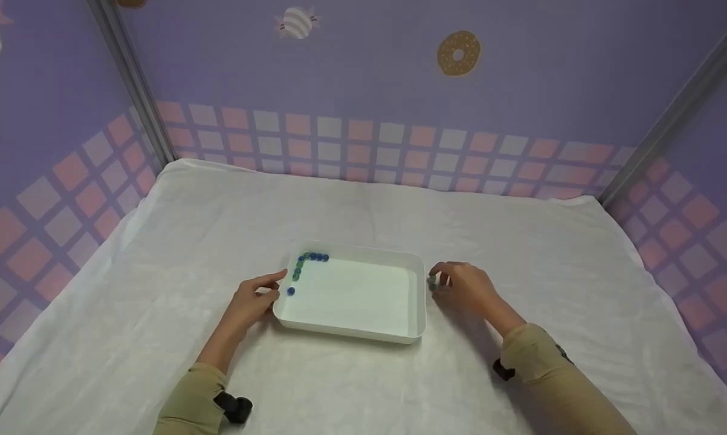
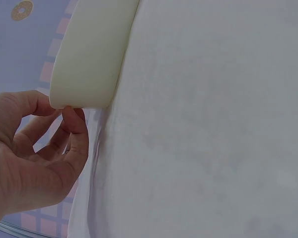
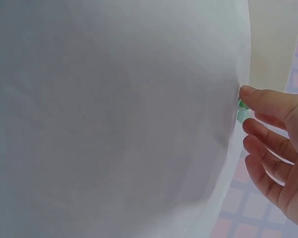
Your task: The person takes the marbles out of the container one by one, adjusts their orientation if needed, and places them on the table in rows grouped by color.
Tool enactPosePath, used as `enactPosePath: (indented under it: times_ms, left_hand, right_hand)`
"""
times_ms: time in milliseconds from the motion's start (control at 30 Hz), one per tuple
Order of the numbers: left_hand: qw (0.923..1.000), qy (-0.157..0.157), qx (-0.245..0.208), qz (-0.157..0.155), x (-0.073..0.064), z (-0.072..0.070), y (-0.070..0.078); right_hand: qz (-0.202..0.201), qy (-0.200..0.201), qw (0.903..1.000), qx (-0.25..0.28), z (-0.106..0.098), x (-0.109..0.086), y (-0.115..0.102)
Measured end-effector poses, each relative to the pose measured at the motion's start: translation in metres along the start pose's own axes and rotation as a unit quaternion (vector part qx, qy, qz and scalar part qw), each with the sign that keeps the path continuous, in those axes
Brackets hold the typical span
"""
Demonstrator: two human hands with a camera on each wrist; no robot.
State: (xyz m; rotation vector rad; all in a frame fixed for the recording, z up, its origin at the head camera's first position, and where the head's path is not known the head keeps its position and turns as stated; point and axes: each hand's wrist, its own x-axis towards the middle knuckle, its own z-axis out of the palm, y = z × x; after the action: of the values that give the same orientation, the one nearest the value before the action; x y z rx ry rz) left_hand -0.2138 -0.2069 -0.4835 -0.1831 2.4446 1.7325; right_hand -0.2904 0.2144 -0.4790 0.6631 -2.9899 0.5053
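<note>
A white rectangular tray (image 1: 363, 331) lies on the cloth, with several blue and green glass marbles (image 1: 312, 257) lined along its far-left corner and left side. One blue marble (image 1: 290, 291) sits apart, nearer the front. My left hand (image 1: 251, 301) touches the tray's left wall with the fingertips of its thumb and index finger, which are spread apart. Just outside the tray's right wall, my right hand (image 1: 465, 287) has two green marbles (image 3: 243, 116) between thumb and index finger. Its other fingers are loosely bent in the right wrist view.
A white cloth (image 1: 363, 386) with slight wrinkles covers the table. Purple panels (image 1: 369, 66) with pink and white checks stand behind and on both sides, with grey posts (image 1: 135, 78) at the corners. A black wrist camera (image 1: 235, 408) is on the left sleeve.
</note>
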Motion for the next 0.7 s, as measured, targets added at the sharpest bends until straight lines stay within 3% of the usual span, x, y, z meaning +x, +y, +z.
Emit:
enactPosePath:
  times_ms: [233, 700]
  left_hand:
    - [1.0000, 0.002, 0.004, -0.002, 0.000, 0.000, 0.000]
    - [1.0000, 0.004, 0.006, -0.001, -0.001, 0.001, 0.003]
  right_hand:
    - [-0.017, -0.003, 0.9996, -0.021, -0.013, 0.001, 0.001]
    - [-0.049, -0.024, 0.9973, -0.050, -0.060, 0.010, 0.000]
